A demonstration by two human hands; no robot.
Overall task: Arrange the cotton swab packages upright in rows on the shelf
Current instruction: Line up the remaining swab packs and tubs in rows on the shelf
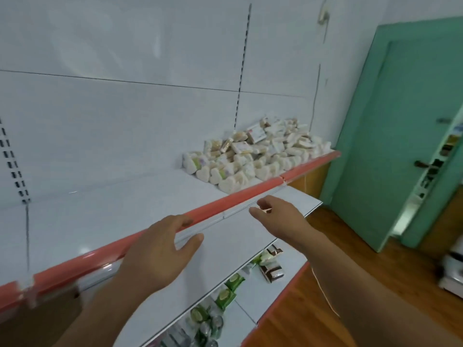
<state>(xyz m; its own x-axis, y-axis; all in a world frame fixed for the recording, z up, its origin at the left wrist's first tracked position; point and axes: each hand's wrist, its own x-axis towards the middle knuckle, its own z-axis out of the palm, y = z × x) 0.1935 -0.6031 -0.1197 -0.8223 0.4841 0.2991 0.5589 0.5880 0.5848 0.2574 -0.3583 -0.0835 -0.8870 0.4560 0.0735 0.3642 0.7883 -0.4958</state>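
Note:
A loose heap of cotton swab packages, white and heart-shaped or boxy, lies piled at the right end of the white shelf with a red front rail. Both hands hover in front of the rail, well short of the heap. My left hand is spread with relaxed fingers and holds nothing. My right hand is further right with loosely curled fingers and is also empty.
A lower white shelf sits beneath my hands, with green and brown packets on tiers below it. A green door stands to the right above a wooden floor. The white back panel carries slotted uprights.

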